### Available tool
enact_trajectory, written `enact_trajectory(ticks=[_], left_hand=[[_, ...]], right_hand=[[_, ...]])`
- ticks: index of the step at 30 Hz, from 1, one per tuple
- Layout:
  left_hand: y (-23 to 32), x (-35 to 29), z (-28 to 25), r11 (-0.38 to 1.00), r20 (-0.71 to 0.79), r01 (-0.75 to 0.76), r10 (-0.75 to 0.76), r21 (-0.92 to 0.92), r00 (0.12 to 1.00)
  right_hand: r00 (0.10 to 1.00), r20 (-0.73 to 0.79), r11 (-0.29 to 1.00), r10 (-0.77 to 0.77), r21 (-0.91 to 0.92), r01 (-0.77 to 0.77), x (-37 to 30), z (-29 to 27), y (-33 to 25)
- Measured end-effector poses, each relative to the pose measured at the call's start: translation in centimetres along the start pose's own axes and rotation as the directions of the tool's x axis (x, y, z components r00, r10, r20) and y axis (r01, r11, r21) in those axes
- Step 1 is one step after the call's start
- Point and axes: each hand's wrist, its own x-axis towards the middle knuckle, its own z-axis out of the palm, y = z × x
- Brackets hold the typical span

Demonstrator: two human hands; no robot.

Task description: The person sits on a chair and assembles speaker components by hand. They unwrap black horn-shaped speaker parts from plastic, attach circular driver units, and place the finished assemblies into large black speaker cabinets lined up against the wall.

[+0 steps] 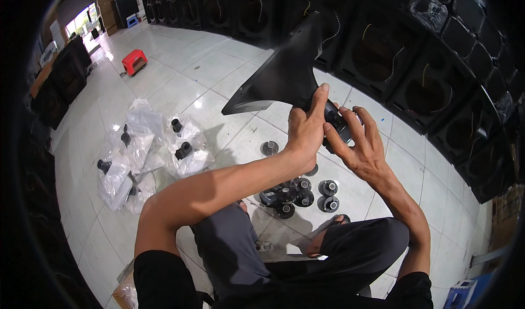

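Left hand wraps the neck of the black horn, thumb laid along it. Right hand bends thumb and fingers about the black end piece at the neck's narrow end; pressure cannot be determined. Horn is held up at upper centre. Judged good practice: keep the left grip firm, the end piece square to the neck, and force nothing. Loose black drivers rest at lower centre, bagged parts at left; speaker cabinets line the upper right.

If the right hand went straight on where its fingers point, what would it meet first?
The right hand would likely meet the horn first, at its narrow end; depth is unclear.
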Motion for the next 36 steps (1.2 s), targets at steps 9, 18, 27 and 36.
enact_trajectory(ticks=[9, 18, 27, 36], left_hand=[[0.0, 0.7, -0.6, 0.992, 0.288, -0.028, 0.062, -0.121, 0.956], [-0.4, 2.2, -0.9, 0.978, 0.480, -0.194, 0.207, -0.078, 0.853], [2.4, 2.0, -2.4, 0.950, 0.801, -0.280, 0.057, 0.141, 0.595], [1.4, -2.0, -4.4, 0.831, 0.917, -0.452, -0.160, 0.326, 0.367]], right_hand=[[0.968, -0.087, 0.949, 0.236, 0.237, -0.209, 0.1, 0.3, -0.6], [0.727, 0.257, 0.337, 0.637, 0.755, -0.563, 0.3, -1.1, -0.9], [0.523, 0.846, -0.992, -0.102, -0.049, -0.115, -0.5, -0.3, 0.8], [0.296, 0.955, -0.999, -0.009, 0.003, -0.043, -2.3, 0.3, -1.0]])
